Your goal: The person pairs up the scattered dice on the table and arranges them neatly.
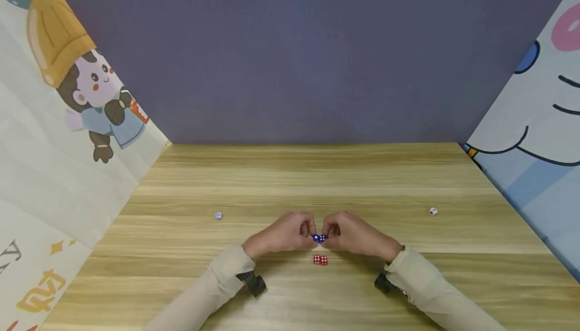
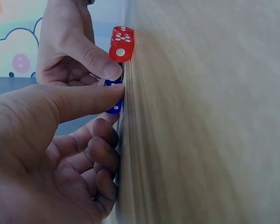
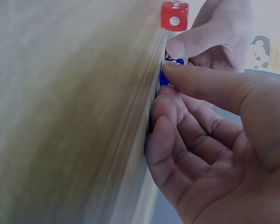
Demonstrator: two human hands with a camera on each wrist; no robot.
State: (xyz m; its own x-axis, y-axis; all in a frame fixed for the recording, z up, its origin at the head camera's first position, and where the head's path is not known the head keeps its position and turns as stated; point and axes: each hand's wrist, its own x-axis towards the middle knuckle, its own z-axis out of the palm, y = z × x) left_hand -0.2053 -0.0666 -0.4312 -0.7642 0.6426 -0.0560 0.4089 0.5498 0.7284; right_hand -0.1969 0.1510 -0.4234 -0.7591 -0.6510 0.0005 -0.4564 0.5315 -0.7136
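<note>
The head view looks forward and down across the table [image 1: 317,180]; low, close wrist views share the blue dice [image 1: 319,239].

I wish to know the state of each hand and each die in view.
Left hand: pinches left blue die
Right hand: pinches right blue die
Left blue die: pinched, beside right blue die
Right blue die: pinched, beside left blue die
Red dice: side by side, untouched
Left white die: alone, untouched
Right white die: alone, untouched
</note>
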